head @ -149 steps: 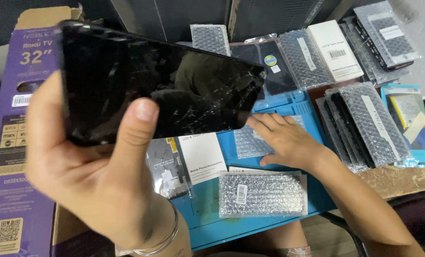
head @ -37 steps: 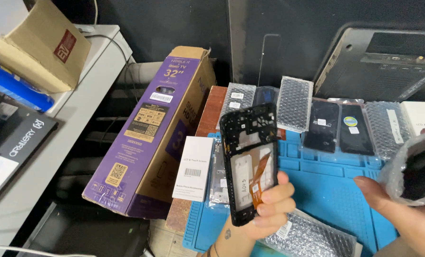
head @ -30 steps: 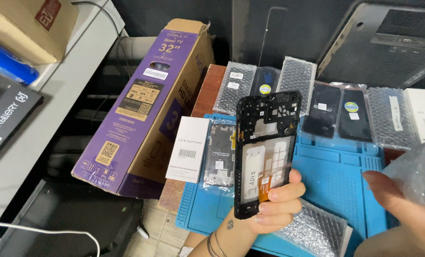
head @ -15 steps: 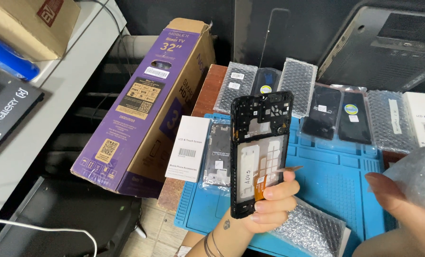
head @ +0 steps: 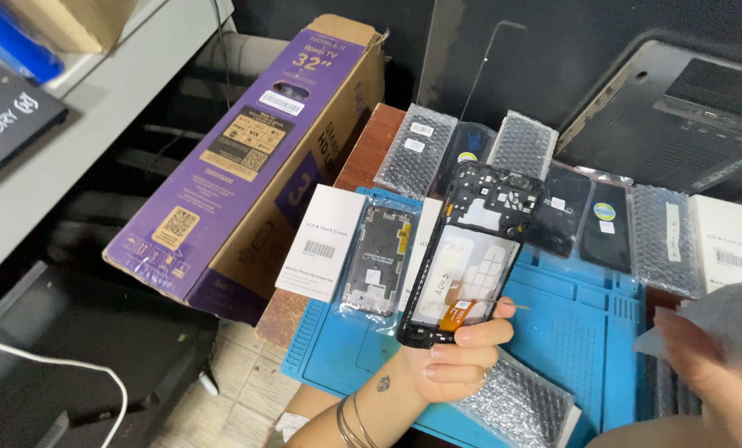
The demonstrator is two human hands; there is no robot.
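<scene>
My left hand (head: 458, 357) pinches the black phone screen assembly w/ orange flex (head: 471, 253) by its bottom edge, above the blue silicone mat (head: 570, 332). Light, thin, prob fragile; hold frame edges. Right hand (head: 707, 377) grips a bubble-wrap bag (head: 732, 319).

Phone screen assembly (head: 469, 253) in left hand (head: 454, 361): black frame, pale silvery-white back panel, orange flex strip at the lower end. Work mat (head: 570, 332) bright blue with a ribbed, gridded surface; long carton (head: 246, 158) purple with yellow and white label patches, raw brown cardboard at its flaps; small flat box (head: 321, 242) white with a black barcode. Wraps: bubble pouch (head: 516, 402) clear with a dotted silver-grey texture, bag (head: 732, 319) in right hand (head: 703, 382) translucent grey
</scene>
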